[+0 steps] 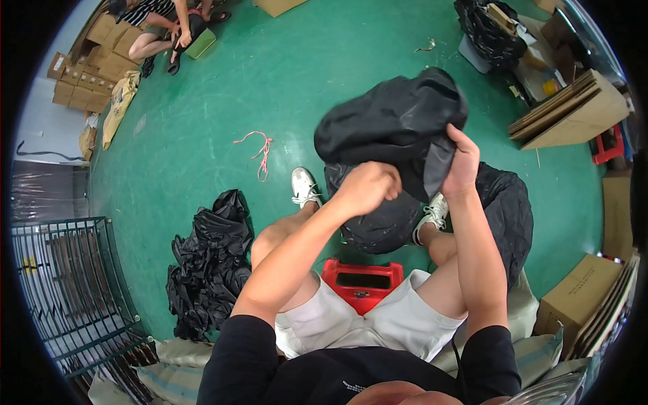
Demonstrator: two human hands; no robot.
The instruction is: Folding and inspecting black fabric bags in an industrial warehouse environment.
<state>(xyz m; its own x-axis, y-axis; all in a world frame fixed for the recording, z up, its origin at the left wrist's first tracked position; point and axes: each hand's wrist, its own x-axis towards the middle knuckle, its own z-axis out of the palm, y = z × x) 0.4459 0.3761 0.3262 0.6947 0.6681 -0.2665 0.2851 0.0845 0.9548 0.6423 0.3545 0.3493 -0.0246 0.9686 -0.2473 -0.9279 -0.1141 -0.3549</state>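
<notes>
A bulky, rounded black cloth-like item (388, 115) is held up in front of me, partly blurred; its exact kind is unclear. My right hand (462, 162) grips its right edge, thumb on the near side and fingers hidden behind a flap. Just below its lower left edge is my left hand (370, 187), fingers curled closed; whether they pinch any of the material is hidden. Beneath, between my white shoes, a round black bundle (381, 226) rests on the floor. Another black bundle (505, 209) lies beside my right leg.
Crumpled black plastic (212, 263) lies left of my legs. A red plastic stool or case (362, 283) is between my thighs. Pink string (264, 155) is on the green floor. Flat cardboard (574, 111) stands right, a metal rack (74, 283) left. Another person (165, 30) sits far left.
</notes>
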